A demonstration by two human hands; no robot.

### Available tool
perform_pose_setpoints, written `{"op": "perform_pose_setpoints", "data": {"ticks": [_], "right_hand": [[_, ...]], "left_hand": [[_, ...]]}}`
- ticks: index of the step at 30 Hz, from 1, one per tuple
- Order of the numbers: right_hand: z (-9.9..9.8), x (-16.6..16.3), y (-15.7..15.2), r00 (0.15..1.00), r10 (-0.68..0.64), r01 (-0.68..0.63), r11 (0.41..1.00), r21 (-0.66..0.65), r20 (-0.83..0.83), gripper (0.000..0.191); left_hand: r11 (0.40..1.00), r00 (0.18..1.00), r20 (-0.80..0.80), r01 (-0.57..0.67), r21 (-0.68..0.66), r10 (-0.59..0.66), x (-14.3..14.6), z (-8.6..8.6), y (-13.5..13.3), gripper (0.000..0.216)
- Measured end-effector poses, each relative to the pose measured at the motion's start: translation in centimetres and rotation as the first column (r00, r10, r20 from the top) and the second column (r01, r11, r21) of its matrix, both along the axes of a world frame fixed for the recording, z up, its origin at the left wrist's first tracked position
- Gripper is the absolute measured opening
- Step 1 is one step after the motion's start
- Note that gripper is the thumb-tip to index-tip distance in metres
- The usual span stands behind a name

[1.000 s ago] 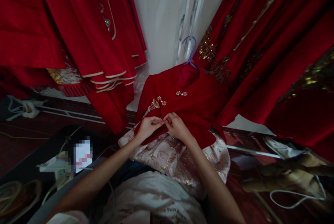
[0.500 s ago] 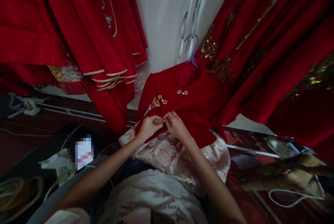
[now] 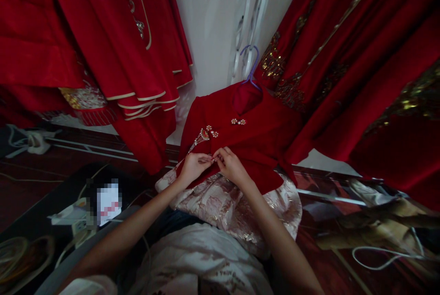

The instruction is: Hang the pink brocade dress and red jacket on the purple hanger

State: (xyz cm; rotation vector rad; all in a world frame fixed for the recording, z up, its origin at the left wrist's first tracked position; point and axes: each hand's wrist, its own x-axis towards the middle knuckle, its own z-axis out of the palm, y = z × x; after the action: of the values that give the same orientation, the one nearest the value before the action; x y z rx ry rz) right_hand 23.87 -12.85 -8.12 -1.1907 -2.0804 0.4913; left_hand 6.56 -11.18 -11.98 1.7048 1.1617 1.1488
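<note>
A red garment (image 3: 264,143) with a purple hanger (image 3: 252,70) at its collar lies over my lap, on a shiny pale pink patterned cloth (image 3: 220,203). My left hand (image 3: 196,166) and my right hand (image 3: 231,164) meet at the garment's front opening, fingertips pinched together. Between them is a small beaded button, mostly hidden by the fingers. Higher on the front sit a flower-shaped beaded button (image 3: 238,122) and, to the left, a beaded fan-shaped ornament (image 3: 203,135) with hanging strands.
Red garments (image 3: 147,70) with pale edging hang at the left, and more red garments (image 3: 330,93) with gold trim hang at the right. A dark surface at lower left holds a lit phone (image 3: 109,203) and cables. A white cord (image 3: 378,258) lies at lower right.
My left hand's fingers have drawn closer to the right fingertips and are straighter. My right hand stays pinched at nearly the same spot. The whole view has shifted slightly.
</note>
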Motion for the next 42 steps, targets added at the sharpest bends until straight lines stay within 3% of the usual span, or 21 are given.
{"op": "perform_pose_setpoints", "data": {"ticks": [9,13,18,21,24,29,32,36,42], "right_hand": [[-0.1,-0.3,0.0,0.997,-0.071,0.072,0.997,-0.033,0.028,0.010],[0.0,-0.5,-0.3,0.988,-0.131,0.134,0.991,-0.026,0.086,0.010],[0.3,-0.4,-0.4,0.967,-0.202,0.203,0.979,0.011,0.154,0.009],[1.9,0.8,-0.6,0.988,-0.112,0.119,0.991,-0.062,0.104,0.011],[4.8,2.7,-1.4,0.998,-0.016,0.011,0.996,-0.084,-0.058,0.011],[8.5,5.0,-2.9,0.968,-0.096,0.091,0.995,-0.033,-0.232,0.020],[8.0,5.0,-2.8,0.978,-0.080,0.069,0.995,-0.066,-0.192,0.020],[5.4,4.4,-1.9,0.999,0.022,-0.015,0.979,-0.204,0.029,0.019],[3.4,3.2,-1.1,0.985,-0.034,0.072,0.971,-0.229,0.166,0.029]], "left_hand": [[0.987,0.978,-0.179,0.126,0.098,-0.107,-1.6,0.4,1.1,0.019],[0.971,0.966,-0.256,0.094,0.219,-0.036,-1.4,0.5,0.7,0.016],[0.904,0.862,-0.502,0.157,0.397,0.071,-1.4,1.7,-0.2,0.014],[0.898,0.830,-0.545,0.148,0.414,0.115,-1.6,2.9,-0.6,0.017],[0.890,0.821,-0.553,0.138,0.434,0.143,-1.6,4.2,-0.9,0.019],[0.895,0.805,-0.575,0.142,0.423,0.144,-1.4,4.8,-1.2,0.019],[0.909,0.796,-0.595,0.165,0.383,0.106,-1.1,4.2,-1.2,0.020],[0.921,0.799,-0.594,0.161,0.355,0.089,-0.7,3.6,-1.4,0.016],[0.943,0.858,-0.511,0.120,0.310,0.059,-0.3,3.2,-1.6,0.014]]}}
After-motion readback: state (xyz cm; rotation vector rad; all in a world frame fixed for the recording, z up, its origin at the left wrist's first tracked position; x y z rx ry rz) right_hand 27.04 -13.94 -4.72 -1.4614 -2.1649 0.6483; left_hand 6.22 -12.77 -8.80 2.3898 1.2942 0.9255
